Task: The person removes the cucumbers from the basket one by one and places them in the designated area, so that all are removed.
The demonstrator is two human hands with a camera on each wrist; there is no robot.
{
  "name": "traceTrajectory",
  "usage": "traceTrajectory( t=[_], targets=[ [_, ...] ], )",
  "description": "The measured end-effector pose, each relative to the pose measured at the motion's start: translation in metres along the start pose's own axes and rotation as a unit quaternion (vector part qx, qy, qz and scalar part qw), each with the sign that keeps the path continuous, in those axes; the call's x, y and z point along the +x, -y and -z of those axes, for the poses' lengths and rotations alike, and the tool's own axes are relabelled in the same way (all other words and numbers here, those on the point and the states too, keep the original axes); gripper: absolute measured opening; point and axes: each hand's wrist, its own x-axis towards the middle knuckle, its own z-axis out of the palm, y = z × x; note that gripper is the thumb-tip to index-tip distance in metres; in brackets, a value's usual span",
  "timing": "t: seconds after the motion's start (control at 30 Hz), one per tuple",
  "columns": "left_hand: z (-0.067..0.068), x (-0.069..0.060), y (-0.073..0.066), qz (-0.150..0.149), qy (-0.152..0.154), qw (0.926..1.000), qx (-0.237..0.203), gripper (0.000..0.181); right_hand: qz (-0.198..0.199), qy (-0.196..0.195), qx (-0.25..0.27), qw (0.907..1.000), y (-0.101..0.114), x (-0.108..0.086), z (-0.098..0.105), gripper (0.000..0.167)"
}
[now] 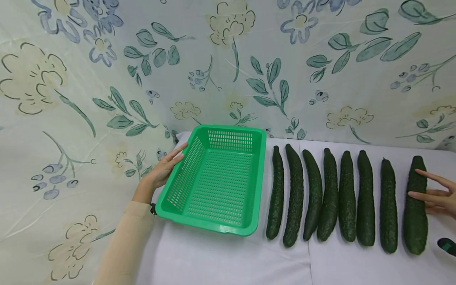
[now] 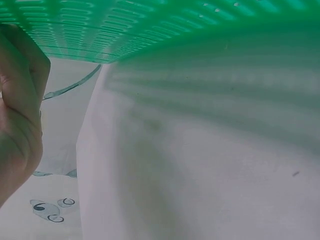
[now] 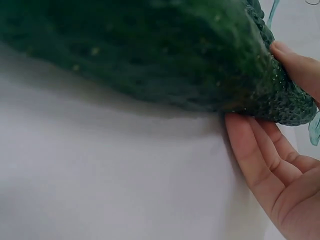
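A green plastic basket (image 1: 221, 182) with slotted walls stands at the left of the white cloth, nothing inside it. My left hand (image 1: 166, 168) holds its left wall near the far corner. In the left wrist view, the basket's slotted underside (image 2: 130, 25) is above the cloth, and the left hand (image 2: 20, 110) is partly cut off. At the far right my right hand (image 1: 438, 194) grips the rightmost, thick cucumber (image 1: 415, 221). The right wrist view has the thumb and fingers of the right hand (image 3: 280, 165) on opposite sides of this cucumber (image 3: 165, 55).
Several dark green cucumbers (image 1: 329, 198) lie side by side between the basket and the gripped one, stems toward the back. A white cloth (image 1: 270, 261) covers the table. Floral fabric (image 1: 228, 71) hangs behind and at the left. A dark device (image 1: 447, 246) shows at the right edge.
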Motion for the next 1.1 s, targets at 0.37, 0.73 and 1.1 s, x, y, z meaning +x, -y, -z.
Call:
traceTrajectory(
  t=[0.37, 0.73, 1.1],
  targets=[
    [-0.003, -0.001, -0.001, -0.002, -0.006, 1.0, 0.005, 0.054, -0.002, -0.011, -0.076, 0.9971, 0.022, -0.015, -0.013, 0.096],
    [-0.003, -0.002, 0.0, -0.004, -0.01, 0.9997, 0.022, 0.053, -0.017, -0.011, -0.104, 0.9944, 0.02, -0.011, -0.016, 0.099],
    [0.002, -0.002, -0.002, -0.001, -0.001, 0.9989, 0.047, 0.053, -0.029, -0.001, -0.105, 0.9941, 0.025, -0.009, -0.014, 0.101]
  ],
)
